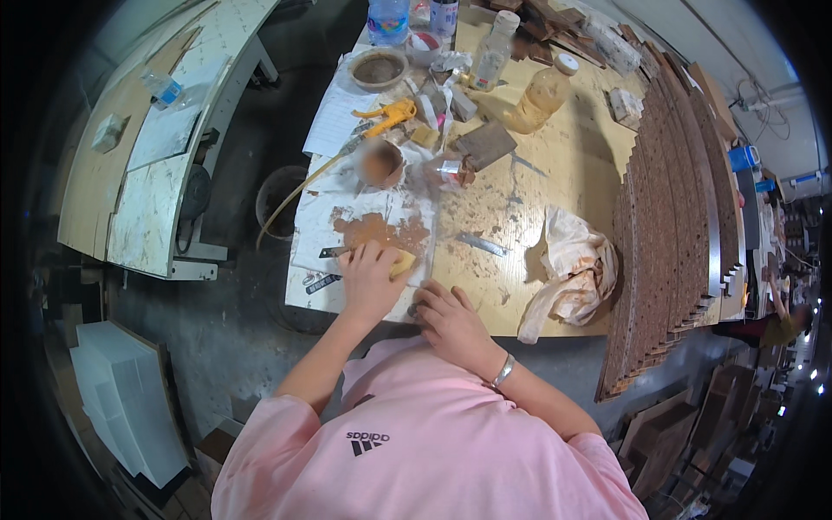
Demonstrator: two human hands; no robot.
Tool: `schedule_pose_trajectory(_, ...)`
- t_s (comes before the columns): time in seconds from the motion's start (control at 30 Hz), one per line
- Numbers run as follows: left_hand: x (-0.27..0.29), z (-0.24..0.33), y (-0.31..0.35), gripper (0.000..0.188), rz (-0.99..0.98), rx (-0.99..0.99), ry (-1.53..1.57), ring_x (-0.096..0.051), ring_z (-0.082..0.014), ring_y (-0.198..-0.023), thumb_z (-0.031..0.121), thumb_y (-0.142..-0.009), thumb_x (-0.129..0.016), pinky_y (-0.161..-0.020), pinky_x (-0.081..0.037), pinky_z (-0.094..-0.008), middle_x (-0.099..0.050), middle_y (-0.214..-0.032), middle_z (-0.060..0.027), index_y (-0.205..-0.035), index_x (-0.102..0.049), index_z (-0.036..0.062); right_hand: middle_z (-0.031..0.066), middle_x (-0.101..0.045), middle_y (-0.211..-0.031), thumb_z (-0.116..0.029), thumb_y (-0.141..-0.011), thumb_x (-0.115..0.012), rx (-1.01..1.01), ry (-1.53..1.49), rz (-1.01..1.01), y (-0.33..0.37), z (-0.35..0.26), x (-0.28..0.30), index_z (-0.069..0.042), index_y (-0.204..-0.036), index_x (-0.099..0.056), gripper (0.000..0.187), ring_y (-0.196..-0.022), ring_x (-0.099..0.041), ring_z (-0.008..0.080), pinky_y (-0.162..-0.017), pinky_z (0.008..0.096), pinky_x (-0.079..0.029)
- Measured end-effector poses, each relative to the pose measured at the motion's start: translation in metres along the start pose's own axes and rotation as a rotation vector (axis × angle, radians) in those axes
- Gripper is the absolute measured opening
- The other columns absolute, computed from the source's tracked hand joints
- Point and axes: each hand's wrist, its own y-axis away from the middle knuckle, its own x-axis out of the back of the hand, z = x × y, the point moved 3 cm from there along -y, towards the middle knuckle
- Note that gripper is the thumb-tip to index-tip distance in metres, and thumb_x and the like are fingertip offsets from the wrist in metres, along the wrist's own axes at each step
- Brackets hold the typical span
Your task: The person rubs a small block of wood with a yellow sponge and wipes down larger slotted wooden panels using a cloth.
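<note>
My left hand [371, 276] is closed on a pale yellow sponge-like block [402, 263], low over the white paper [325, 227] on the table. Just beyond its fingers, a reddish-brown smear [386, 232] of paste or powder covers part of the paper. A dark flat strip [331, 253] lies beside the left fingertips. My right hand [452, 322] rests at the table's front edge, fingers somewhat bent and apart, with no held object visible. Right of the smear lies a thin metal blade [483, 243]. A stained white cloth [572, 269] is crumpled farther right.
Behind the paper stand a small round container [380, 165], a yellow air gun [394, 113] with its hose, a bowl [379, 69] and several bottles, one holding amber liquid [542, 97]. Stacked brown boards [676, 234] line the right side. Another bench [165, 199] stands left.
</note>
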Motion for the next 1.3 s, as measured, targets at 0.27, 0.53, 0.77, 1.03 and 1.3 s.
schedule_pose_trajectory(0.27,-0.011,-0.005,-0.002,0.027,0.048,-0.089,-0.006,-0.056,-0.0246,-0.092,0.019,-0.070,-0.082,-0.087,-0.033,-0.0430,-0.054,-0.088,-0.0036,-0.091,-0.066,0.0142,0.0139,-0.056,-0.134,-0.007,-0.078,-0.070,0.021,-0.072,0.124,0.018,-0.004,0.002,-0.003,-0.113,-0.064,0.035,-0.134,-0.046,0.0343,-0.109,0.0483,-0.038)
schedule_pose_trajectory(0.53,-0.013,-0.004,0.005,0.024,0.030,-0.117,0.017,-0.056,-0.0270,-0.089,0.016,-0.070,-0.082,-0.086,-0.034,-0.0430,-0.055,-0.086,-0.0048,-0.081,-0.061,0.0124,0.0165,-0.067,-0.110,-0.009,-0.083,-0.070,-0.250,-0.294,0.284,0.069,-0.020,0.021,-0.001,-0.110,-0.067,0.028,-0.108,-0.061,0.0359,-0.093,0.0423,-0.051)
schedule_pose_trajectory(0.77,-0.013,0.025,0.001,0.030,0.285,-0.150,0.026,-0.060,-0.0330,-0.100,0.015,-0.064,-0.082,-0.086,-0.039,-0.0486,-0.065,-0.104,-0.0112,-0.085,-0.062,0.0113,0.0184,-0.070,-0.103,-0.017,-0.089,-0.066,-0.451,-0.352,0.403,0.163,0.009,0.025,-0.001,-0.105,-0.071,0.023,-0.096,-0.067,0.0356,-0.086,0.0424,-0.054)
schedule_pose_trajectory(1.03,-0.017,0.054,0.024,0.013,0.338,0.057,-0.231,-0.061,-0.0305,-0.071,0.008,-0.079,-0.072,-0.069,-0.047,-0.0442,-0.061,-0.078,-0.0082,-0.077,-0.059,0.0046,0.0180,-0.072,-0.107,-0.022,-0.094,-0.062,-0.759,-0.483,0.453,0.353,0.082,0.008,0.000,-0.111,-0.071,0.029,-0.099,-0.069,0.0334,-0.089,0.0402,-0.053)
schedule_pose_trajectory(1.3,-0.059,-0.005,0.000,0.018,0.360,0.394,-0.179,-0.060,-0.0258,-0.071,0.020,-0.093,-0.067,-0.069,-0.048,-0.0391,-0.066,-0.081,-0.0088,-0.088,-0.066,0.0023,0.0162,-0.074,-0.108,-0.025,-0.093,-0.064,-1.012,-0.635,0.629,0.531,0.110,-0.016,-0.001,-0.111,-0.072,0.031,-0.099,-0.071,0.0271,-0.088,0.0375,-0.054)
